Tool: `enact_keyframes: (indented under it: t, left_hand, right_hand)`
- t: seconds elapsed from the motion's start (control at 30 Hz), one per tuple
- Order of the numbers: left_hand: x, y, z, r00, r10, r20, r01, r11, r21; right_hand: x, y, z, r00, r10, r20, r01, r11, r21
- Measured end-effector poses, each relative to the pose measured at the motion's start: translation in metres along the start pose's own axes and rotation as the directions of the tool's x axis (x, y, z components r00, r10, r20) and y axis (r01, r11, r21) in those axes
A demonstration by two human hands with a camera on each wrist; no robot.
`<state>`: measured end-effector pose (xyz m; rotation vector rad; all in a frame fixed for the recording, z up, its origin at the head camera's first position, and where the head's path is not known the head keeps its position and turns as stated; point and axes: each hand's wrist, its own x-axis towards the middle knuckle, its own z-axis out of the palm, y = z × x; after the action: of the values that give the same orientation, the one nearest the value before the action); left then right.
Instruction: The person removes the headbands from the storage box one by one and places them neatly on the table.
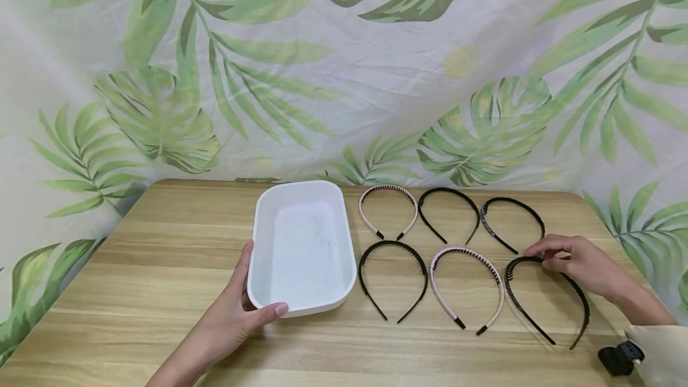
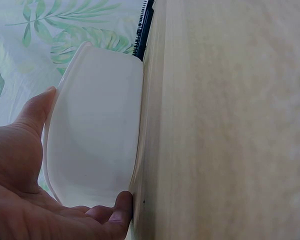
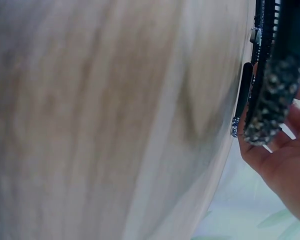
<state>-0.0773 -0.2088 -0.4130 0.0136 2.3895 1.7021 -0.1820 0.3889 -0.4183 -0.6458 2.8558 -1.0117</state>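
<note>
My left hand (image 1: 231, 315) grips the near left corner of a deep white tray (image 1: 346, 243), thumb on the near rim. In the left wrist view, its fingers (image 2: 121, 210) lie against the outside wall near the tabletop. The tray's inside shows nothing in it. My right hand (image 1: 583, 261) pinches the top of a black toothed headband (image 1: 584, 310) at the near right of the group. Its free ends point toward me. The right wrist view shows this headband's glittery tip (image 3: 270, 115) close to the camera, with the right hand (image 3: 285, 165) behind it.
Between the tray and the right hand, several more headbands lie in two rows: a pink one (image 1: 361, 211), a black one (image 1: 476, 211) and a glittery one (image 1: 537, 220) behind, another black (image 1: 361, 276) and pink (image 1: 501, 297) in front. A leaf-print cloth (image 1: 376, 94) hangs behind the wooden table (image 1: 134, 291).
</note>
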Motion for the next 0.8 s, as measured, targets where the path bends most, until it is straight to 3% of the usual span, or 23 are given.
enact_keyframes:
  t: [0.23,0.8]
  left_hand:
    - [0.0004,0.0006,0.0000,1.000,-0.011,-0.002,0.011,1.000,-0.004]
    - [-0.0005,0.0000,0.0003,1.000,-0.014,0.005,0.014,1.000,0.014]
  right_hand:
    - [0.0015,0.0012,0.0039,0.999,-0.048,-0.022,0.048,0.999,0.002]
    - [0.0035,0.0032,0.0075,0.997,-0.066,-0.032,0.065,0.998,-0.021]
